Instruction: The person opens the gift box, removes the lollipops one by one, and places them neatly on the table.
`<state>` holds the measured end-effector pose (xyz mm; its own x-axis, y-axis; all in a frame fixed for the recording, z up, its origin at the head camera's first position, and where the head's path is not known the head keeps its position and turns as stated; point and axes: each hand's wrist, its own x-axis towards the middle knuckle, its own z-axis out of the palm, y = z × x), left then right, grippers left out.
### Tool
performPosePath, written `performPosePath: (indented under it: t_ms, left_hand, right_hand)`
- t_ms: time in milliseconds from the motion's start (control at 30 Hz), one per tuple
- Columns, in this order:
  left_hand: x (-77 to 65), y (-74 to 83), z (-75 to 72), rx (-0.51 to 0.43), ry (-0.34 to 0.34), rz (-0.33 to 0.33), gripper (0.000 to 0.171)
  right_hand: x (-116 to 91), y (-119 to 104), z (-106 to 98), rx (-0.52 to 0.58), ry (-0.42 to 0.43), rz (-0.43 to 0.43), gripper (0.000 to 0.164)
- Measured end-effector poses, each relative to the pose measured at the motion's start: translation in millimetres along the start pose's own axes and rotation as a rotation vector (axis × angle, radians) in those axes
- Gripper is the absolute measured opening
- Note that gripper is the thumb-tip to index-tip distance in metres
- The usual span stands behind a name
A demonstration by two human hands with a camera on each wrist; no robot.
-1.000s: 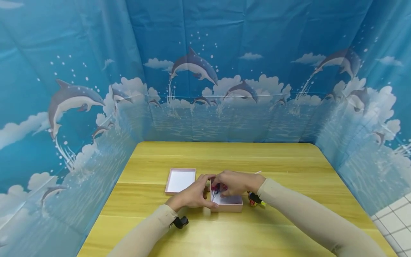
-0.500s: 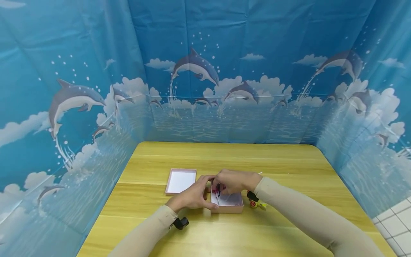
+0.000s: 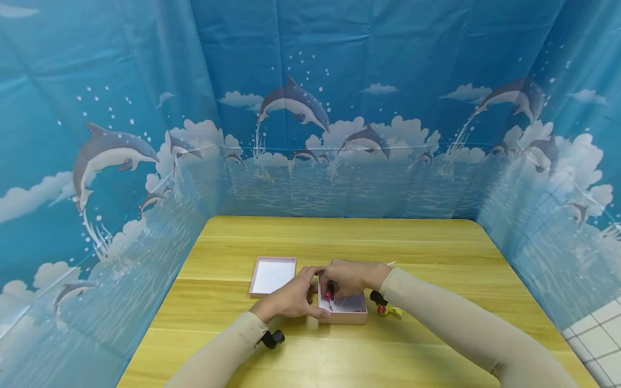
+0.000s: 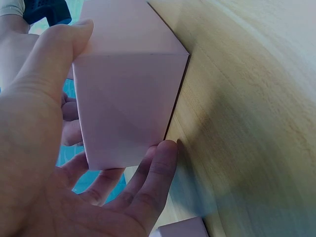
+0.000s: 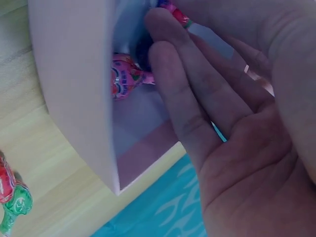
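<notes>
A pink open-topped box (image 3: 342, 318) stands mid-table in the head view. My left hand (image 3: 290, 297) grips its left side, thumb at the near edge and fingers along the outer wall. My right hand (image 3: 350, 277) reaches inside, fingers bent down. A lollipop in a red and pink wrapper (image 5: 178, 16) shows between its thumb and fingertips in the right wrist view. Beside those fingers another pink-wrapped lollipop (image 5: 124, 76) lies against the box wall, near a dark one (image 5: 143, 51) partly hidden by the fingertips.
Left of the box lies its pink lid (image 3: 250, 286), white inside up. Right of the box, under my right forearm, lie a red lollipop (image 3: 382, 310) and a yellow wrapper (image 3: 396, 312). A green lollipop (image 5: 20, 199) lies there too. Dolphin-printed curtains (image 3: 310, 183) surround the table.
My right hand has shifted slightly within the box, and a pink lollipop with its white stick shows beneath its fingers near the left wall. My left hand keeps its hold on the box.
</notes>
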<state>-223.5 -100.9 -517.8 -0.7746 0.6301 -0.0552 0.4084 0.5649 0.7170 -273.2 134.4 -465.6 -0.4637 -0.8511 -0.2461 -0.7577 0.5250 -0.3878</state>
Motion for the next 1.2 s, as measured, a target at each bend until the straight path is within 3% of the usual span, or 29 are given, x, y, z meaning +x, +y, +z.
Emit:
performPosePath:
  t_ms: [400,767,1200]
  left_hand:
    - [-0.5,0.8,0.1,0.009,0.004,-0.005,0.118]
    - [-0.8,1.9,0.6,0.009,0.005,-0.01,0.119]
    - [1.3,0.2,2.1,-0.007,0.001,-0.019,0.116]
  right_hand:
    - [0.7,0.8,0.2,0.051,0.021,0.014,0.02]
    - [-5.1,6.9,-5.5,-0.003,0.071,-0.012,0.014]
    - [-16.2,8.9,-9.5,0.109,0.135,-0.017,0.019]
